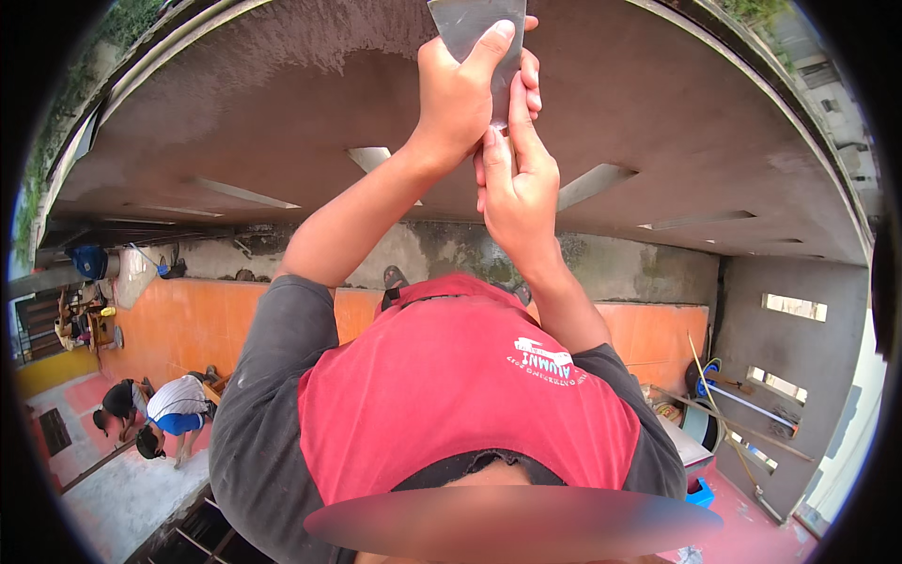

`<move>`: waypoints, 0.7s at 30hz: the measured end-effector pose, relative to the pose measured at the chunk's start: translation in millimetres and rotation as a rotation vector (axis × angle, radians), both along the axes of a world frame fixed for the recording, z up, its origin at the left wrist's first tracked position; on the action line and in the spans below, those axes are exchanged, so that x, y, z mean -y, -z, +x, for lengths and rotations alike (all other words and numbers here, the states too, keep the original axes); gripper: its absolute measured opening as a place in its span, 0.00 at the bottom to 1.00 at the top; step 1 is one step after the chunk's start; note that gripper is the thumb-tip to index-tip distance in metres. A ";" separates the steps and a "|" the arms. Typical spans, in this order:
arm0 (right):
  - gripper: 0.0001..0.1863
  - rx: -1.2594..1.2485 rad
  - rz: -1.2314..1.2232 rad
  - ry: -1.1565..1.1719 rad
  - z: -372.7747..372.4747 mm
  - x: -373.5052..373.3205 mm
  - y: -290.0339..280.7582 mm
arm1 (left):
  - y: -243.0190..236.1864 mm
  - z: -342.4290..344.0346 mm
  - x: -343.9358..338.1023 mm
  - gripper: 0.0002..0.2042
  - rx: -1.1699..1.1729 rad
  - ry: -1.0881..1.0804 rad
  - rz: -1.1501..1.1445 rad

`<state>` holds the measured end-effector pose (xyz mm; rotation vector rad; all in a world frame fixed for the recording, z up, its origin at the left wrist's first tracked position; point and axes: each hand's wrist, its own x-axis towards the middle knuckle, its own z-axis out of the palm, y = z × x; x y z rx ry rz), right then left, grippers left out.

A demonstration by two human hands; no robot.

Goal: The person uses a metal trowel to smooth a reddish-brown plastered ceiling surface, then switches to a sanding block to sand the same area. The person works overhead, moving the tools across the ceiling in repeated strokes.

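Observation:
In the head view, my left hand grips a flat grey metal blade, like a wide scraper, thumb pressed on its face and fingertips curled round the far side. My right hand is just below, fingers closed at the blade's narrow lower end, index finger along its edge. Whatever lies inside the right fingers is mostly hidden. Both arms reach up the picture over my red and dark grey shirt.
A dark concrete surface with slots spans the top. An orange band runs across the middle. Two people bend over at lower left. Poles and a blue-handled tool lean at right, near a grey slotted wall.

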<state>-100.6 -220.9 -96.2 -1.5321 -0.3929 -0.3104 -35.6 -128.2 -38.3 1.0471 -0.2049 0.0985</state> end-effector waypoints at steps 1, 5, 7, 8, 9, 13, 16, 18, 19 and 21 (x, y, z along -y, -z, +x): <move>0.31 0.029 0.004 0.007 4.5 -0.2 -6.2 | -1.7 1.4 0.3 0.16 0.002 0.004 -0.001; 0.31 0.032 -0.014 0.004 7.0 -0.1 -17.5 | -19.9 10.8 -1.8 0.13 0.093 -0.031 0.049; 0.31 -0.037 -0.027 0.006 -2.9 3.4 -2.3 | -1.5 -1.8 4.2 0.15 0.058 -0.005 0.006; 0.31 -0.075 -0.003 -0.020 -3.0 5.0 1.5 | 5.8 -4.0 2.9 0.17 0.030 -0.006 0.054; 0.31 -0.042 0.002 -0.008 1.3 3.4 -0.9 | 5.4 0.1 3.4 0.17 0.038 -0.018 0.060; 0.33 -0.011 -0.009 0.012 3.9 3.5 -17.3 | -14.1 0.6 3.4 0.14 0.087 -0.014 -0.025; 0.33 -0.132 0.022 -0.013 -7.6 8.7 0.7 | 9.1 -4.4 7.7 0.13 0.050 -0.029 0.032; 0.32 -0.069 0.015 -0.009 -0.2 8.4 -0.6 | 4.0 1.6 7.4 0.13 0.077 -0.016 0.012; 0.31 -0.016 0.006 -0.002 6.2 6.6 -7.8 | -7.1 5.4 6.5 0.14 0.089 -0.015 0.007; 0.30 0.030 -0.001 0.004 10.9 3.8 -18.6 | -15.2 6.6 5.1 0.15 0.090 -0.017 -0.009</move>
